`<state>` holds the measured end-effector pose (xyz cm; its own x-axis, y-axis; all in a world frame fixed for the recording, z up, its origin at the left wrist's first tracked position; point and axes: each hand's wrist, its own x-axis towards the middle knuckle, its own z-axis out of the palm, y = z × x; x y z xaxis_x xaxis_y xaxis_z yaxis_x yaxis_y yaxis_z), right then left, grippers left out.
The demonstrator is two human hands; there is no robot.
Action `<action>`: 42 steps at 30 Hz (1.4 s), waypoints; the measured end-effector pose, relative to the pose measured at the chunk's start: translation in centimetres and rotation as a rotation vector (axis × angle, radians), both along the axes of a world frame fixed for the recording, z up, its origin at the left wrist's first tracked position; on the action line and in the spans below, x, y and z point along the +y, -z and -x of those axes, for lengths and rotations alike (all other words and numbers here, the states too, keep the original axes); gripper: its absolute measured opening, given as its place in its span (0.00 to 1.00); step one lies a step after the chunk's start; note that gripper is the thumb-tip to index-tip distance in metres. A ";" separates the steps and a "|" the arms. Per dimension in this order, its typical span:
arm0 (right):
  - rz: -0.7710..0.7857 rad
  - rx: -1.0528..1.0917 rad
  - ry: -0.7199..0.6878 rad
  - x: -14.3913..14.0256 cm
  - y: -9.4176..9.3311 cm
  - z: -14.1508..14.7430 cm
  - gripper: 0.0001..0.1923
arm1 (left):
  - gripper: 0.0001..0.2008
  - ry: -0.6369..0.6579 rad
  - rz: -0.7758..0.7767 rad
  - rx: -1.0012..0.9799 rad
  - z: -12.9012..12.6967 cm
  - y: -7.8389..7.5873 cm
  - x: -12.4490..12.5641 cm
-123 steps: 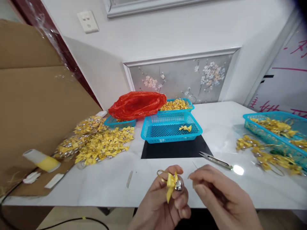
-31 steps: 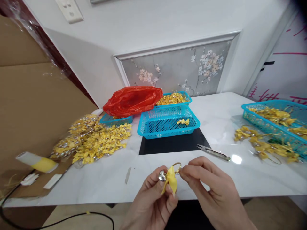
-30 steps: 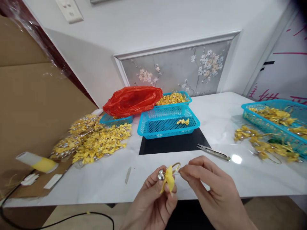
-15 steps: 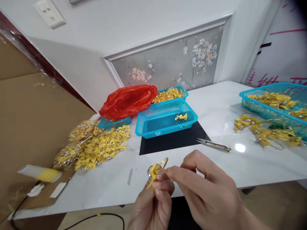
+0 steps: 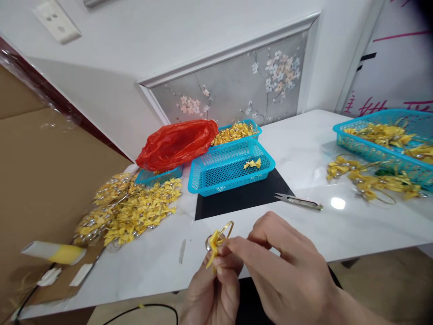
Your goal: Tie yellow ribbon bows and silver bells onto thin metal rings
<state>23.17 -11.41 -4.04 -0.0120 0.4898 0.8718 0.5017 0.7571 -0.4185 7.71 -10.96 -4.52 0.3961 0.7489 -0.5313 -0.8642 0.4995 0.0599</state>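
Pinched between the thumb and fingers of my left hand is a yellow ribbon bow with a shiny round silver piece at its left side and a thin gold loop standing up. My right hand comes in from the right. Its thumb and index fingertips are closed at the base of the loop, on a part of the bow that the fingers hide. A blue basket with a small yellow bow inside lies beyond my hands. Small thread snips rest to its right.
Several yellow bows are heaped at left, near a red plastic bag. Another blue basket of bows stands at right, with loose bows before it. A black mat lies under the middle basket. Cardboard borders the left.
The camera view has shifted slightly. My left hand still holds the bow, and the right fingertips stay at the loop's base with only a slight movement.
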 end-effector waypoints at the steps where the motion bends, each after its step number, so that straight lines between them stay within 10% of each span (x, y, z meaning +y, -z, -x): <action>1: -0.012 -0.015 0.019 0.0 0.0 -0.1 0.13 | 0.18 0.025 -0.067 0.006 0.2 0.3 0.0; 13: 0.022 -0.177 0.089 -0.4 0.2 -1.2 0.17 | 0.17 -0.042 -0.274 0.741 -1.8 -1.5 -0.8; 42: 0.363 -0.124 -0.282 -0.1 2.5 -3.3 0.18 | 0.07 0.151 -0.425 0.625 -1.3 -1.3 -1.0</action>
<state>26.48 -11.47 -6.51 -0.2815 0.7255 0.6281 0.3605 0.6865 -0.6315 9.02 -11.98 -3.22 0.2313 0.9002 -0.3690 -0.5307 0.4347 0.7276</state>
